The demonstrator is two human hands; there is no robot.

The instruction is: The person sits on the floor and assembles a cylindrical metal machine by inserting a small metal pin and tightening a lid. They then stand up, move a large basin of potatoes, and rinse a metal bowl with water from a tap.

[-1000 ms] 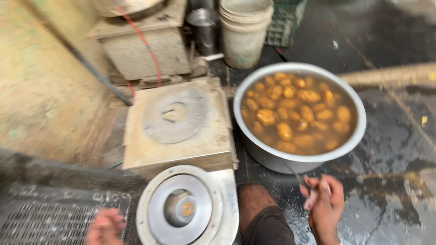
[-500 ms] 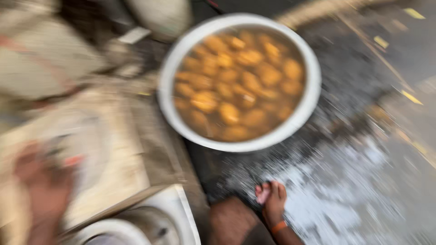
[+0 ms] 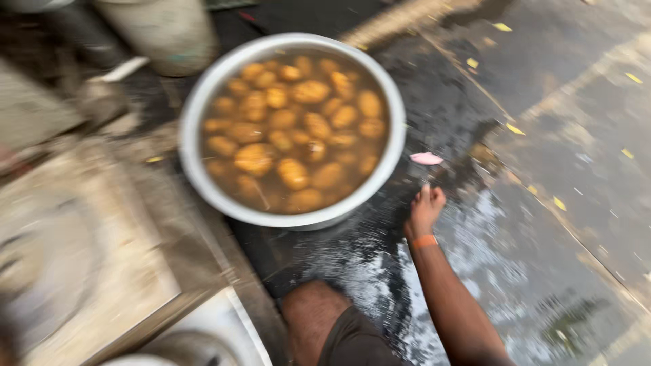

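My right hand (image 3: 426, 210) reaches out over the wet dark ground, just right of a big metal bowl (image 3: 203, 183). An orange band sits on its wrist. I see the hand from the back with the fingers curled away, so its grip is hidden. The bowl is full of brownish water with several yellow-brown potatoes (image 3: 293, 132) in it. A small pink scrap (image 3: 426, 158) lies on the ground a little beyond the fingers. My left hand is out of the picture.
My bare knee (image 3: 312, 318) is at the bottom middle. A blurred pale stone slab (image 3: 88, 257) fills the left side, with a white round base (image 3: 210, 332) below it. A pale bucket (image 3: 163, 34) stands behind the bowl. Yellow leaves dot the wet pavement (image 3: 556, 203).
The view has swung right and closer to the bowl. My right hand has stretched forward beside the bowl. My left hand, on the slab earlier, has left the view.
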